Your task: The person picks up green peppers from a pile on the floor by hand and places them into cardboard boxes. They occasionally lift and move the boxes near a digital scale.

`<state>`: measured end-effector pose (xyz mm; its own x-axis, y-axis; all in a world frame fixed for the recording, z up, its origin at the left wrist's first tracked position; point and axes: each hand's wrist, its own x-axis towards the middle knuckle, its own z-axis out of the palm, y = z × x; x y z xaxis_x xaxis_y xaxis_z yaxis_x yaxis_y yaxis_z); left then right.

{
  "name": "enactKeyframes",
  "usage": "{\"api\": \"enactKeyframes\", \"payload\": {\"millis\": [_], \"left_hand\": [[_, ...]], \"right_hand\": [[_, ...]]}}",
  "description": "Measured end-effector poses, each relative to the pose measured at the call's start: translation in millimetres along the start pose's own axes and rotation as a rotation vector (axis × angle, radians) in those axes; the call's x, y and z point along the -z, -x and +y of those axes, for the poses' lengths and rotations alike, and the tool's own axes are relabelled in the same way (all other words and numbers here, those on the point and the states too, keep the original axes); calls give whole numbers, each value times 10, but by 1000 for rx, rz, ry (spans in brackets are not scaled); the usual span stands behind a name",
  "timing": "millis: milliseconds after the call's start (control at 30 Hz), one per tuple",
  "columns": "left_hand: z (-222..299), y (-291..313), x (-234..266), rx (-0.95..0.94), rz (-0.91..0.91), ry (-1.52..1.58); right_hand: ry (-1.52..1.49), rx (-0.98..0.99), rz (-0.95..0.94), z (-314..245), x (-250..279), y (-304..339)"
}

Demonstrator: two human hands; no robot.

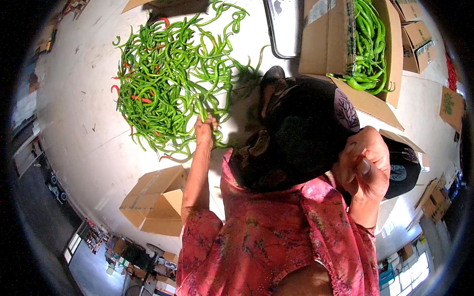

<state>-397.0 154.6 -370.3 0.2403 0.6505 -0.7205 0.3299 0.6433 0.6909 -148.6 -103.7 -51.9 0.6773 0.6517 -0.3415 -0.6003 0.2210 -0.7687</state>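
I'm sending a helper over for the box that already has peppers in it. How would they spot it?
From the big pile of green peppers on the pale floor, look right, past the grey tray. The open cardboard box there holds long green peppers; the folded box beside the person's left arm shows none.

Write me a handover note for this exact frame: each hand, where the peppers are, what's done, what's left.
Left hand: reaching into the pile of green chili peppers on the floor, fingers among them.
Right hand: raised near the knee, loosely closed; contents cannot be told.
Done: some peppers already lie in the open cardboard box at the upper right.
Left: the large floor pile, with a few red ones mixed in. A folded box lies nearby.
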Motion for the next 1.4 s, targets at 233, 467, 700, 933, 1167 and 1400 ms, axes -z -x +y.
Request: {"api": "enactKeyframes", "payload": {"millis": [233,467,700,933,1167,1400], "left_hand": [[245,587,19,-31,26,116],[218,543,131,-278,99,-219],[662,621,-19,-55,-364,329],[1083,922,-64,9,-795,549],[1528,1944,-446,-316,-721,-599],[1792,2238,-178,-531,-814,-771]], "right_hand": [[15,22,-40,36,51,-3],[45,-51,-58,-25,-7,47],[4,-257,-193,-54,-60,123],[54,-312,-320,13,-133,152],[1273,826,-562,348,-492,21],[1382,704,-695,472,-688,131]]}}
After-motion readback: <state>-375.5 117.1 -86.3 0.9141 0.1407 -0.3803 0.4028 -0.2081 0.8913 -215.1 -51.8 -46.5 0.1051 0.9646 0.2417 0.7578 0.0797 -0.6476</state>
